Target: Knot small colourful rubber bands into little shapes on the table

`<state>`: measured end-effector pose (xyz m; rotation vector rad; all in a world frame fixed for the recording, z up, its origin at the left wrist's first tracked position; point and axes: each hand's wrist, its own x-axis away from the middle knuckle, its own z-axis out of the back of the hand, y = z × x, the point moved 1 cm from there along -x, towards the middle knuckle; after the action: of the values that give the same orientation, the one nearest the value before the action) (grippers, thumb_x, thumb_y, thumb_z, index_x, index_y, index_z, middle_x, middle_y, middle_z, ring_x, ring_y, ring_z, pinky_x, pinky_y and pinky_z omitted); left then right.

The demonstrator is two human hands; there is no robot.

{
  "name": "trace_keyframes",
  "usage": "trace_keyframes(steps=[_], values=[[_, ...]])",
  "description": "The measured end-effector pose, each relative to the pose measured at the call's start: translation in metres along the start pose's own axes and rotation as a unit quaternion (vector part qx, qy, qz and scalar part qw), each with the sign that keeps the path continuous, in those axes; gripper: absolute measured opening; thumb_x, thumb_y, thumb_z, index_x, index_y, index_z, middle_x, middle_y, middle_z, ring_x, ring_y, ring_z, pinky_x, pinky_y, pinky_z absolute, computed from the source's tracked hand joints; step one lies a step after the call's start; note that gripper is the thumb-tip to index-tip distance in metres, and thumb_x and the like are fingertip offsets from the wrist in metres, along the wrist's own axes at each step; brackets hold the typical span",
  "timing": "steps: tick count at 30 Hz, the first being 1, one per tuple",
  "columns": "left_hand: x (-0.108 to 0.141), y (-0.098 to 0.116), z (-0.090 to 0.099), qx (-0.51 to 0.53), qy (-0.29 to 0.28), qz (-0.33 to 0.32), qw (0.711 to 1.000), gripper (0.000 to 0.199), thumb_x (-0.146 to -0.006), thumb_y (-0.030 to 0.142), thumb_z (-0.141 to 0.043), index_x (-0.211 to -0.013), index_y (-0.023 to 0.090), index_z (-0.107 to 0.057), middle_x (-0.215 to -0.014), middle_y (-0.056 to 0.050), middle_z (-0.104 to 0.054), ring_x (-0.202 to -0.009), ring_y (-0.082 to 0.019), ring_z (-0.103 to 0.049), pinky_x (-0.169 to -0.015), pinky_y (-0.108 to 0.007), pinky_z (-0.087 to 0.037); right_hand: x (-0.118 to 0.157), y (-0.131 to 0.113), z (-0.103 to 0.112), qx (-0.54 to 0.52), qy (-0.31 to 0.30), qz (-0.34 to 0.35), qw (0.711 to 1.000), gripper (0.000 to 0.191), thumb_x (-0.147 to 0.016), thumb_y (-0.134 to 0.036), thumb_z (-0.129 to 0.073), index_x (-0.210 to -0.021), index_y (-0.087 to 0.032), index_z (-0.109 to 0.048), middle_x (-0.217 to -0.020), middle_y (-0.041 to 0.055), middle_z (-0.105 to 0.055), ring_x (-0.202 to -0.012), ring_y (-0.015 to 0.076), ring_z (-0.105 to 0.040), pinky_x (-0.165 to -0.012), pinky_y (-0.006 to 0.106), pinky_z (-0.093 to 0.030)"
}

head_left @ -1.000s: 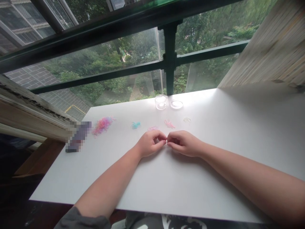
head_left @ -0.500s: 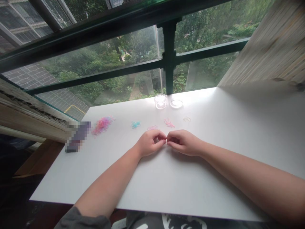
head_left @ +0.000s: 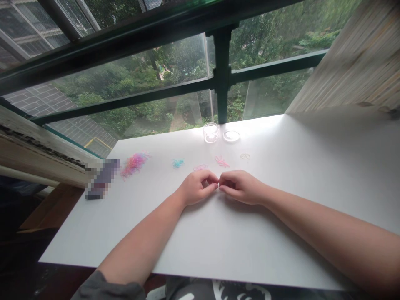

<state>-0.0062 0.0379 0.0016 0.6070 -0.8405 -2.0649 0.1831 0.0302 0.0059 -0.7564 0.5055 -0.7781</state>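
My left hand and my right hand meet fingertip to fingertip over the white table. Both have thumb and forefinger pinched together; whatever lies between the tips is too small to make out. Just beyond my left hand is a light pink pile of small bands, partly hidden by the fingers. A brighter pink pile lies beyond the gap between my hands. Past my right hand rest a few pale bands. A small blue pile sits farther left.
A large mixed-colour heap of bands lies at the left, beside a blurred-out dark object. By the window stand a clear round container and a clear lid. The green window frame borders the table's far edge.
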Motion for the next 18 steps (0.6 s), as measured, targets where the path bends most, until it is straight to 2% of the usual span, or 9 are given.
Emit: trace_keyframes(steps=[18], values=[[0.0005, 0.0007, -0.0002, -0.001, -0.002, 0.002, 1.000, 0.012, -0.079, 0.026, -0.055, -0.085, 0.018, -0.063, -0.080, -0.002, -0.065, -0.067, -0.012, -0.055, -0.063, -0.025, -0.043, -0.0001, 0.0003, -0.0008, -0.003, 0.002, 0.004, 1.000, 0.008, -0.080, -0.021, -0.052, -0.074, -0.017, -0.056, -0.064, -0.0015, -0.056, -0.056, 0.0086, -0.045, -0.053, 0.020, -0.034]])
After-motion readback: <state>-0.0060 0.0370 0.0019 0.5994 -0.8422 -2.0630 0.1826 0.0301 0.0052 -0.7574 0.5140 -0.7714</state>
